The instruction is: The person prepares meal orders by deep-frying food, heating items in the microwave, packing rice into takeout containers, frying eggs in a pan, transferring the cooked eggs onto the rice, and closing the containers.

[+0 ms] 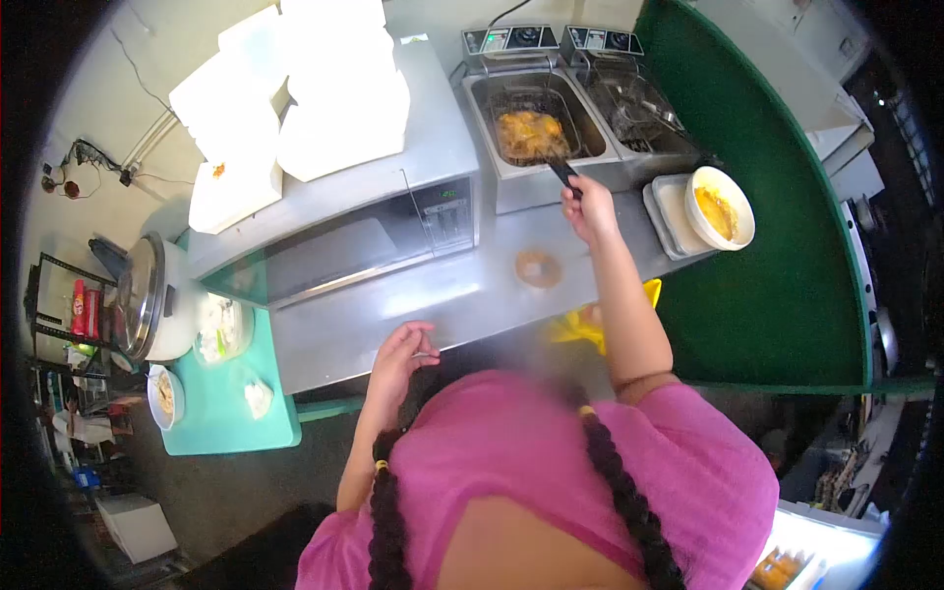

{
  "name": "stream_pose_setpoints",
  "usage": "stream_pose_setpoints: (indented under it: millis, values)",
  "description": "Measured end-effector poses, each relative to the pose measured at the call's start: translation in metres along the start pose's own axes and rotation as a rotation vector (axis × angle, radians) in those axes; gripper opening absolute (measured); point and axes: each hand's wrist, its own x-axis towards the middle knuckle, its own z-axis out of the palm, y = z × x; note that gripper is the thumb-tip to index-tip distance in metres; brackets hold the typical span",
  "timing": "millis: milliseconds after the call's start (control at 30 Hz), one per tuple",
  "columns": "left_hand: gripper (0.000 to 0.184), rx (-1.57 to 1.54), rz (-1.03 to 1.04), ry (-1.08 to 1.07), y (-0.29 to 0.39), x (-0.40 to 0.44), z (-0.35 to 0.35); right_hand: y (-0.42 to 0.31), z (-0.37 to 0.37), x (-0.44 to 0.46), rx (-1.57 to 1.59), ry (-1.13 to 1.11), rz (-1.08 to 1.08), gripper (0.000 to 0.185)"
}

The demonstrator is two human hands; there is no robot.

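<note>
While the head view is looking down over the steel worktop point(442, 315), the right hand point(590, 208) is gripping a black handle point(564, 175), its fingers wrapped snugly around it. The fryer basket point(507, 102) is sitting inside the left of 2 fryers, holding orange-brown food point(531, 135). The left hand point(403, 359) is hanging near the worktop's front edge, its fingers loosely curled and holding nothing visible. A white bowl point(736, 211) is resting to the right. Stiff and probably weighty, the basket is likely getting slick with hot oil, so the handle, away from the metal, is offering the safest hold.
</note>
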Motion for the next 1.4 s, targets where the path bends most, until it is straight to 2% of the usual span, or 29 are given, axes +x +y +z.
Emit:
stream_pose_setpoints:
  millis: [67, 233, 333, 533, 667, 733, 800, 833, 900, 967, 1033, 1067, 1100, 1167, 1233, 1300, 1367, 1400]
  values:
    - [0.028, 0.004, -0.014, -0.017, -0.002, 0.000, 0.005, 0.005, -0.006, 0.024, -0.003, -0.012, -0.018, 0.017]
    - [0.026, 0.036, -0.026, -0.118, 0.004, 0.008, 0.017, 0.033, -0.008, -0.023, -0.176, -0.040, -0.020, 0.018]
    - [0.026, 0.057, -0.058, -0.160, 0.001, 0.016, 0.019, 0.055, -0.017, -0.037, -0.364, 0.100, -0.104, 0.026]
    - [0.026, 0.117, -0.135, -0.314, 0.005, 0.034, 0.019, 0.063, -0.018, -0.039, -0.382, 0.208, -0.085, 0.034]
    - [0.025, 0.162, -0.174, -0.383, -0.006, 0.062, 0.015, 0.054, -0.007, -0.038, -0.420, 0.256, -0.106, 0.031]
    - [0.026, 0.266, -0.259, -0.404, -0.010, 0.084, 0.021, 0.056, 0.003, -0.035, -0.642, 0.441, -0.524, 0.037]
    - [0.026, 0.290, -0.204, -0.402, -0.006, 0.097, 0.043, 0.051, 0.008, -0.039, -0.736, 0.462, -0.539, 0.038]
    - [0.025, 0.333, -0.128, -0.400, 0.002, 0.107, 0.057, 0.040, 0.016, -0.041, -0.813, 0.477, -0.575, 0.038]
    - [0.027, 0.291, -0.115, -0.394, 0.008, 0.128, 0.088, 0.022, 0.021, -0.052, -0.903, 0.482, -0.562, 0.035]
    - [0.028, 0.240, -0.094, -0.387, 0.009, 0.154, 0.121, 0.002, 0.013, -0.054, -1.208, 0.355, -0.653, 0.035]
    - [0.036, -0.003, -0.143, -0.368, 0.007, 0.182, 0.153, -0.030, 0.003, -0.053, -1.262, 0.319, -0.656, 0.036]
    - [0.050, -0.099, -0.218, -0.350, 0.005, 0.196, 0.169, -0.051, -0.004, -0.052, -1.297, 0.291, -0.664, 0.035]
    - [0.050, -0.113, -0.217, -0.337, 0.004, 0.203, 0.186, -0.075, -0.011, -0.051, -1.331, 0.262, -0.675, 0.033]
    - [0.059, -0.267, -0.272, -0.231, 0.011, 0.216, 0.219, -0.139, -0.021, -0.040, -1.412, 0.219, -0.810, 0.031]
    - [0.061, -0.313, -0.270, -0.216, 0.013, 0.228, 0.238, -0.196, -0.041, -0.004, -1.460, 0.263, -0.812, 0.029]
    - [0.057, -0.366, -0.145, -0.150, 0.008, 0.236, 0.246, -0.241, -0.058, 0.044, -1.585, 0.278, -0.795, 0.027]
    - [0.054, -0.414, -0.111, -0.051, 0.000, 0.233, 0.252, -0.266, -0.093, 0.120, -1.884, 0.234, -0.715, 0.036]
    - [0.050, -0.473, -0.074, 0.010, -0.007, 0.235, 0.249, -0.269, -0.098, 0.135, -1.883, 0.201, -0.723, 0.036]
